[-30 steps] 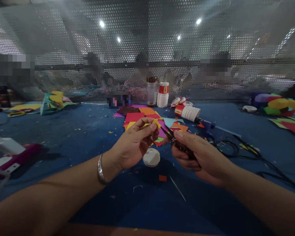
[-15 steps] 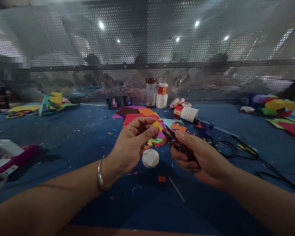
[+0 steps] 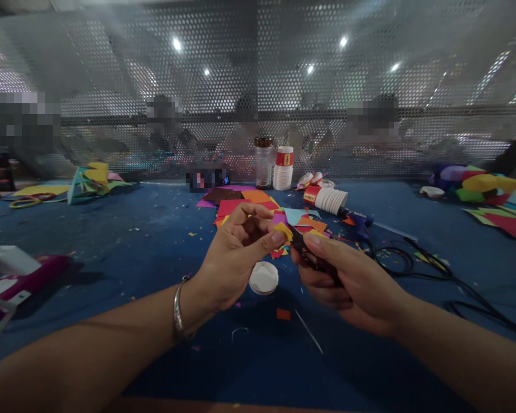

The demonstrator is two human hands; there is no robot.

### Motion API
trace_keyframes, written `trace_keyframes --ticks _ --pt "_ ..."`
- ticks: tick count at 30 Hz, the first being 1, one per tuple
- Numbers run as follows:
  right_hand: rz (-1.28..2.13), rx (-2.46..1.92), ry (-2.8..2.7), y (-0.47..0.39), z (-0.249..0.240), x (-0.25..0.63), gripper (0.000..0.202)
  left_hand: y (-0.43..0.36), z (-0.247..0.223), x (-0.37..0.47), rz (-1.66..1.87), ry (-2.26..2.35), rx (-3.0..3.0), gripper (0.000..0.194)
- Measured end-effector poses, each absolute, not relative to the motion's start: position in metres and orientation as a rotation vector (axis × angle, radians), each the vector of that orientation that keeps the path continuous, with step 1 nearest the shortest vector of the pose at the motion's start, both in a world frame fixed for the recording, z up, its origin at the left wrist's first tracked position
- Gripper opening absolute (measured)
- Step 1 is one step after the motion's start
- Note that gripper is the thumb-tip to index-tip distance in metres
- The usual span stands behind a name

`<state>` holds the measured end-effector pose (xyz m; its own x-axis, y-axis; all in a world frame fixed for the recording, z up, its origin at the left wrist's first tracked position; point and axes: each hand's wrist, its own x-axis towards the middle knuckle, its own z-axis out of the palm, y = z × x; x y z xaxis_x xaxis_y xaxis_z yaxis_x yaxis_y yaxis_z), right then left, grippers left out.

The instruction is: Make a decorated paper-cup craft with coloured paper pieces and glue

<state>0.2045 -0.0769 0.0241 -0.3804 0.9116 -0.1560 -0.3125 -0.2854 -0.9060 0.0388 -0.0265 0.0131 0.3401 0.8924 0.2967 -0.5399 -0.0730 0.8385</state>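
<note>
Pinched between the thumb and fingers of my left hand (image 3: 245, 244) is a small piece of yellow paper (image 3: 283, 231). My right hand (image 3: 344, 275) is closed round the dark handles of a pair of scissors (image 3: 300, 242). The scissor blades meet the right edge of the yellow paper; how far they are parted I cannot tell. Below the hands lies a round white lid (image 3: 264, 279) on the blue table. A small orange paper square (image 3: 283, 314) and a thin white stick (image 3: 308, 331) lie nearer to me.
Coloured paper sheets (image 3: 230, 207) lie beyond my hands. Behind them stand a clear jar (image 3: 264, 163) and stacked paper cups (image 3: 283, 169). A glue gun (image 3: 361, 223) with a black cord is to the right. At left sits a purple power strip (image 3: 47, 269).
The yellow paper has tilted and moved slightly down and right in my left hand. The scissor blades, parted before, have come closer together and reached the paper.
</note>
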Motion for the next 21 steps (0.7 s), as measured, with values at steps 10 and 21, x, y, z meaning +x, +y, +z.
trace_keyframes --ticks 10,21 --pt "1.784 -0.892 -1.035 -0.0760 0.0227 0.2020 0.036 -0.0279 0.0133 0.0380 1.229 0.392 1.112 0.031" --pt "1.800 -0.890 -1.008 -0.0761 0.0203 0.2027 0.038 -0.0260 0.0098 0.0387 1.262 0.417 1.170 0.029"
